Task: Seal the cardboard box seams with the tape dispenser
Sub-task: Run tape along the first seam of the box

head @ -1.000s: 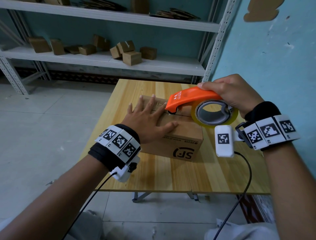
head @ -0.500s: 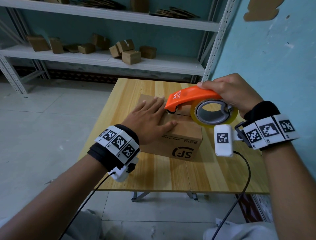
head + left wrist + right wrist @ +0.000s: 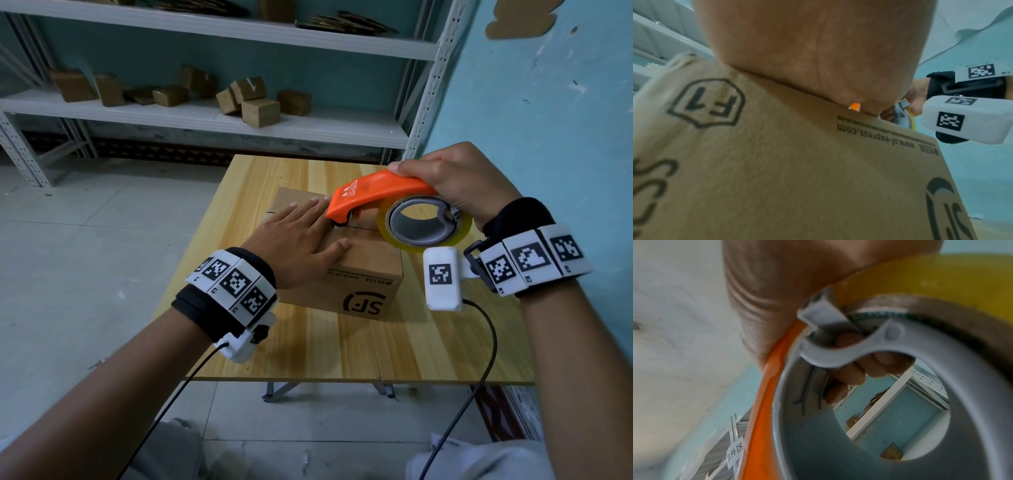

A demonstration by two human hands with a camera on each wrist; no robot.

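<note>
Hands first: left hand (image 3: pixel 301 243) lies flat with straight fingers on top of the cardboard box (image 3: pixel 363 274), palm pressing the flaps down, thumb along the box's near top edge. Right hand (image 3: pixel 459 181) is curled around the orange tape dispenser (image 3: pixel 376 195), gripping it from above; the right wrist view shows fingertips (image 3: pixel 851 374) hooked inside the grey hub.

Box sits on the desk (image 3: pixel 342 346), roughly mid-desk, printed side facing the person. Dispenser nose is down on the box top at the centre seam (image 3: pixel 363 229), just right of the left fingertips. The yellowish tape roll (image 3: pixel 424 222) overhangs the box's right side. No tape visible on the seam yet, though clear film would be hard to spot.

Handling, my read:
- Box looks small, light and likely empty, so it'll slide or tip under tape drag. Needs the flat hand as a hold-down.
- Flaps are thin corrugated: stiff enough to roll over, but they'll dip at the seam if unsupported underneath. Moderate pressure only.
- Dispenser is rigid plastic, light. Hold over the handle arch and through the hub, as now. The cutter at the nose is presumably serrated, so keep left fingertips off the seam line ahead of it.
- Film will likely wrinkle if the pull goes off-axis from the seam.
</note>
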